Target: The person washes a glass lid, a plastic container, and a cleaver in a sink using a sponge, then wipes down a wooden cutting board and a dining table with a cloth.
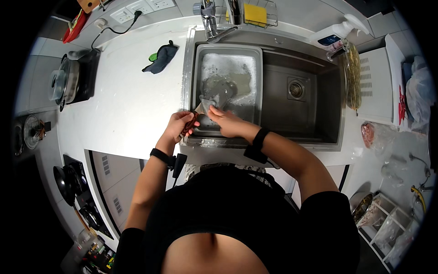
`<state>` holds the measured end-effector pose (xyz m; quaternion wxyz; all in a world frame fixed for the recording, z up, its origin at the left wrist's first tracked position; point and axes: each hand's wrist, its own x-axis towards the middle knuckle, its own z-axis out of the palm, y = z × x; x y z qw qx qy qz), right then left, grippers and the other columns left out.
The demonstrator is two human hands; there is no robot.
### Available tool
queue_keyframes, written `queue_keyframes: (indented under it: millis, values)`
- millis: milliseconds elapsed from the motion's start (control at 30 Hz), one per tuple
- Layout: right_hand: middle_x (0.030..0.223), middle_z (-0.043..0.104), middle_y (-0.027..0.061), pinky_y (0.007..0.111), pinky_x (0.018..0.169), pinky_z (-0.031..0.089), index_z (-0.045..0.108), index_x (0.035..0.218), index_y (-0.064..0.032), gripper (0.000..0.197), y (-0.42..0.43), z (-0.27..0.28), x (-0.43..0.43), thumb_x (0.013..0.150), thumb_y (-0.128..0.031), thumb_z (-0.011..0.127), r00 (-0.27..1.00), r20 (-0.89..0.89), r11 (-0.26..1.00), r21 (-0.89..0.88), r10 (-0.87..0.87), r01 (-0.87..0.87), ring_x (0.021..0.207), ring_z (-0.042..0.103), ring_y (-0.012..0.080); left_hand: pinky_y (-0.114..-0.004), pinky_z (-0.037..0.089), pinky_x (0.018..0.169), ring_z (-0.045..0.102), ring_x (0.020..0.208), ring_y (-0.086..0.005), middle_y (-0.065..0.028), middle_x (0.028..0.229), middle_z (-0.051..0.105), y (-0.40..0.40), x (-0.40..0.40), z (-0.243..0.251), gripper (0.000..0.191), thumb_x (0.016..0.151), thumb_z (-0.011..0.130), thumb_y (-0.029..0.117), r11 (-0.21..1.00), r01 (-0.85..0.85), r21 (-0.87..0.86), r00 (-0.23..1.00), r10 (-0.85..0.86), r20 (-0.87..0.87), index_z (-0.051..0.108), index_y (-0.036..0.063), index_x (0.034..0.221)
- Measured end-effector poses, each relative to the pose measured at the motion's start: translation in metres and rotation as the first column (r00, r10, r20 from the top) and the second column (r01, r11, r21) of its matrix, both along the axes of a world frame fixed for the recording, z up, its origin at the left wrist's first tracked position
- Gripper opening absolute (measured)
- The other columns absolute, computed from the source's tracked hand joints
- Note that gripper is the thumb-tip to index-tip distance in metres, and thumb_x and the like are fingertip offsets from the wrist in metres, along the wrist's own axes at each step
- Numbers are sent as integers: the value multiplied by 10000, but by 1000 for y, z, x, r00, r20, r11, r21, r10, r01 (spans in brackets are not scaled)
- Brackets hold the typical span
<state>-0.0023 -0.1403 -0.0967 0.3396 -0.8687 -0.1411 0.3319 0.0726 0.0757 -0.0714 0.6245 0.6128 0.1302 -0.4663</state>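
My left hand point(179, 126) grips the dark brown handle point(190, 126) of a kitchen tool, probably a knife, at the near left corner of the sink. A short stretch of its flat, pale blade point(199, 109) shows between my hands; the rest is covered. In my right hand point(222, 119) is a grey cloth or scrubbing pad point(207, 101), pressed against the blade. Both hands are over the near edge of a grey rectangular basin point(262, 78). Cloudy water with white suds point(229, 61) fills it. Something dark under the water cannot be made out.
The basin sits in the left part of a steel sink point(321, 120) with a drain point(296, 89). Behind it stand a faucet point(209, 20) and a wire rack with a yellow sponge point(255, 14). A dark glove or cloth point(161, 58) lies on the counter; a spray bottle point(337, 33) stands right.
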Motion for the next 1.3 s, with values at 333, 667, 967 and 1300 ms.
queue_keyframes:
  millis: [333, 667, 967, 1300]
  values:
    - [1525, 32, 165, 320, 1096, 270, 209, 1436, -13, 751, 15, 9, 14, 724, 86, 427, 994, 7, 992, 61, -108, 107, 1382, 182, 331, -215, 403, 325, 533, 404, -133, -129, 721, 655, 2, 1, -6, 197, 935, 504, 181, 1000, 26, 7, 1000, -26, 12, 554, -1, 991]
    - [1523, 90, 163, 330, 1062, 329, 216, 1427, 4, 688, -25, -23, 40, 774, 27, 430, 978, -35, 966, -164, -208, 199, 1333, 318, 301, -225, 410, 323, 542, 406, -142, -153, 724, 658, 0, 3, -2, 217, 933, 500, 166, 1000, -2, -2, 1000, 2, -2, 542, -36, 998]
    - [1513, 62, 218, 457, 1104, 232, 216, 1414, 28, 676, 3, -1, -13, 783, 6, 455, 1000, 2, 999, 43, -30, 30, 1390, 165, 336, -219, 427, 328, 546, 406, -142, -155, 751, 664, 1, 2, 1, 244, 932, 498, 163, 1000, -15, -4, 999, 15, -31, 549, -57, 1025]
    - [1504, 132, 208, 491, 1094, 244, 345, 1332, 72, 634, 3, 7, -26, 706, 57, 450, 998, 16, 996, 65, -57, 56, 1327, 309, 353, -216, 424, 325, 550, 405, -143, -153, 749, 667, 0, 1, 0, 240, 930, 504, 168, 1000, -14, 1, 1000, 14, -19, 543, -49, 1023]
